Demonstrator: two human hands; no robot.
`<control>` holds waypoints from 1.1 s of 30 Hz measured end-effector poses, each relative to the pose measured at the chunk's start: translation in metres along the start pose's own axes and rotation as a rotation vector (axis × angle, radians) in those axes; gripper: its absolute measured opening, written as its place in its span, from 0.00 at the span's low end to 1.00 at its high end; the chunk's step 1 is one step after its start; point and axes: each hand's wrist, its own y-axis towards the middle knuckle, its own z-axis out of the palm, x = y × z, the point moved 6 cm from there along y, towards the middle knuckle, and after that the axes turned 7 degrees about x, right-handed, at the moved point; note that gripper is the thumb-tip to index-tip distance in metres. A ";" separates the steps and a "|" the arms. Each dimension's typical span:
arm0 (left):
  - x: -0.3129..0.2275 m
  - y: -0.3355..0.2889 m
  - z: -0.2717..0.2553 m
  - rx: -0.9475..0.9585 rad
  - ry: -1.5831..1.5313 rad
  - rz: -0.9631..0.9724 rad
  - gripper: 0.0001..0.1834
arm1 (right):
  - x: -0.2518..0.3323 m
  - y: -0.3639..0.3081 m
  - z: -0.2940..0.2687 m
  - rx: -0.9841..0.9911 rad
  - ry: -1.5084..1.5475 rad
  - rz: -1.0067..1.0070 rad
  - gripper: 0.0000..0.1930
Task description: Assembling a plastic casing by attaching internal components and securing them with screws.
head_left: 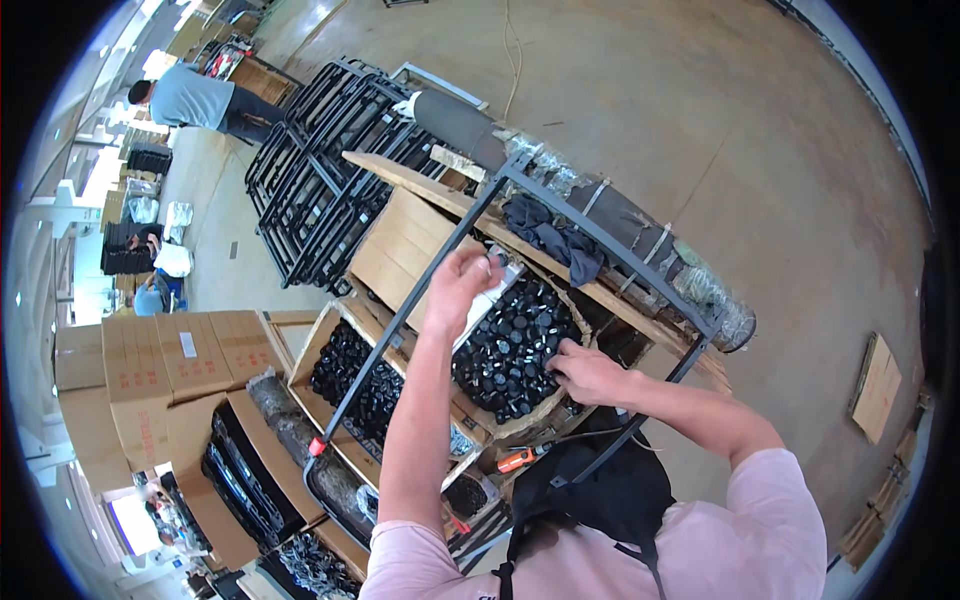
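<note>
A dark grey metal tube frame lies tilted across the boxes in front of me. My left hand is beside its far-left bar, fingers curled together near a small dark piece; whether they hold it is unclear. Below that hand sits a box with many round black plastic caps. My right hand reaches over the right edge of this box. Its thumb and fingers are pinched at the caps, and what is between them is hidden.
Left of the caps, a wooden box holds smaller black parts. Beyond the frame lie a wooden plank, dark cloth and a wrapped roll. Stacked black frames, cartons and an orange-handled tool surround this. A person stands far left.
</note>
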 end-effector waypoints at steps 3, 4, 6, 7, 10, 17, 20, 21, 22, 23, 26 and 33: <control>-0.031 0.054 -0.005 -0.053 0.209 0.152 0.24 | -0.004 -0.035 -0.026 -0.165 0.181 -0.029 0.17; -0.040 0.071 -0.010 -0.093 0.435 0.240 0.24 | 0.004 -0.050 -0.040 -0.201 0.268 -0.026 0.16; -0.049 0.102 -0.005 -0.105 0.442 0.298 0.22 | 0.001 -0.073 -0.051 -0.256 0.382 0.031 0.16; -0.051 0.116 -0.001 -0.121 0.440 0.354 0.21 | 0.000 -0.082 -0.053 -0.266 0.387 0.038 0.16; -0.045 0.143 -0.005 -0.093 0.389 0.419 0.19 | 0.000 -0.106 -0.063 -0.331 0.397 0.096 0.15; -0.036 0.148 0.006 -0.011 0.433 0.485 0.17 | -0.015 -0.133 -0.063 -0.402 0.435 0.169 0.16; -0.034 0.144 0.003 -0.025 0.508 0.443 0.18 | -0.017 -0.137 -0.064 -0.441 0.431 0.175 0.16; -0.031 0.144 0.002 -0.042 0.535 0.396 0.19 | -0.017 -0.140 -0.066 -0.466 0.410 0.186 0.16; -0.034 0.142 0.002 -0.043 0.573 0.447 0.19 | -0.017 -0.142 -0.068 -0.490 0.387 0.193 0.16; -0.034 0.143 0.000 -0.040 0.569 0.447 0.19 | -0.016 -0.145 -0.069 -0.490 0.384 0.198 0.16; -0.040 0.140 0.006 0.000 0.694 0.620 0.20 | -0.013 -0.155 -0.077 -0.544 0.356 0.196 0.16; -0.042 0.145 0.006 -0.116 0.822 0.687 0.14 | -0.024 -0.187 -0.083 -0.689 0.252 0.272 0.16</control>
